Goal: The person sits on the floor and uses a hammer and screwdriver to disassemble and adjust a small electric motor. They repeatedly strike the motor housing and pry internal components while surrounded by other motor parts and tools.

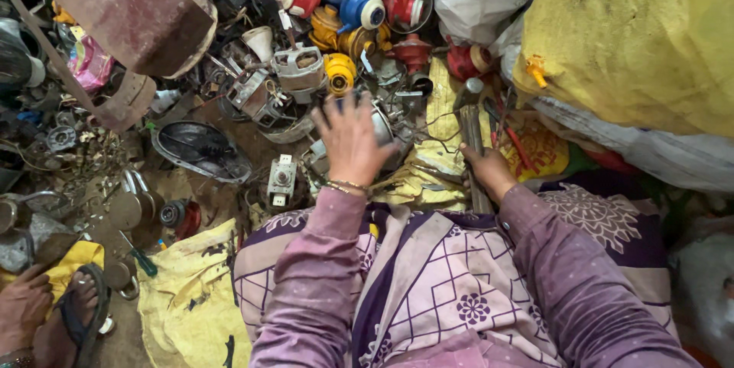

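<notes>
Motor (386,127) parts are lying on the floor, and the left hand (350,142) is resting flat on top of the grey metal motor with its fingers spread wide, not gripping. Just under that hand, a yellow sack (428,165) is spreading out on the floor. The right hand (485,169) is sitting to the right of the left hand and is squeezing tight around a metal hammer (472,135), whose head is pointing away from the person. Past the left hand, a yellow cap (339,71) and red and blue plastic parts (359,8) are piling up. To the left of the left hand, a small white switch box (281,179) and a dark oval cover (200,150) are lying on the dirt. Far to the left and nearer the person, someone else's foot in a sandal (76,318) is showing. Right of the right hand, a big yellow bag (634,39) is leaning.
</notes>
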